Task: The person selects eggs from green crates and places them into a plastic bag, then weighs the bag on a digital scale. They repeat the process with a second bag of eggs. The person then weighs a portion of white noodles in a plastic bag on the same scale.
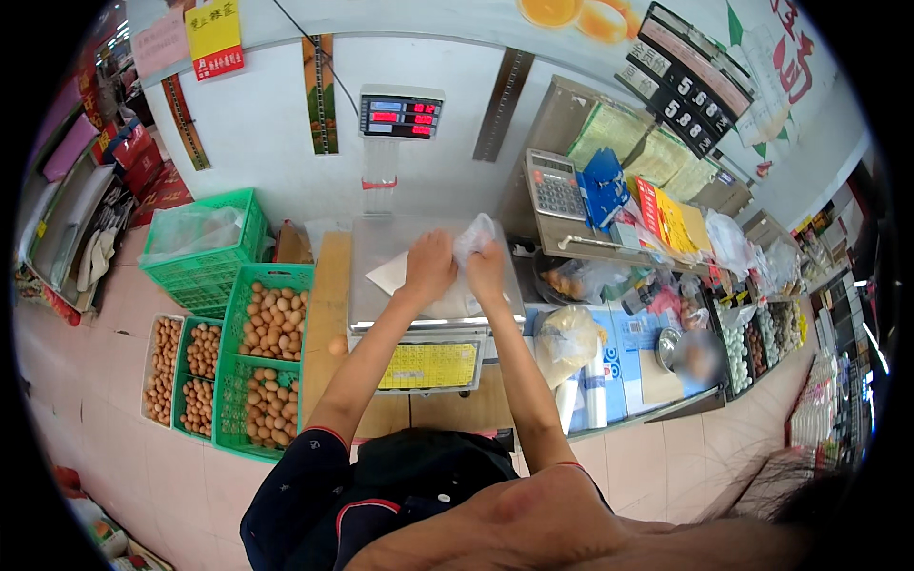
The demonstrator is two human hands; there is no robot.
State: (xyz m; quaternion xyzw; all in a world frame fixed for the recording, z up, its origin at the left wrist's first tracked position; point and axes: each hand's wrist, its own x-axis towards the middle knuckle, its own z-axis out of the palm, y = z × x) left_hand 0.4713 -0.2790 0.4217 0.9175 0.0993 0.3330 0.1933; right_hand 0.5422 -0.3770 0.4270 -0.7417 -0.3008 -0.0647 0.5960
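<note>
Both hands are over the metal pan [367, 309] of a weighing scale, close together. My right hand [487, 270] is closed on a thin, crumpled clear plastic bag [475, 233], which bunches up above the fingers. Just left of it, my left hand [431, 266] has its back turned up and its fingers curled down; what they hold is hidden. A flat whitish sheet [386, 277], paper or plastic, lies on the pan under the hands. The scale's raised display [401, 112] with red digits stands beyond, and a yellow panel [428, 365] faces me below the pan.
Green crates [231, 381] of brown eggs stand at left, with a lone egg [338, 344] on the wooden counter [328, 276] beside them. At right are a shelf with a calculator [557, 186], a filled plastic bag [566, 344], a plastic roll [595, 390] and a metal bowl [669, 348].
</note>
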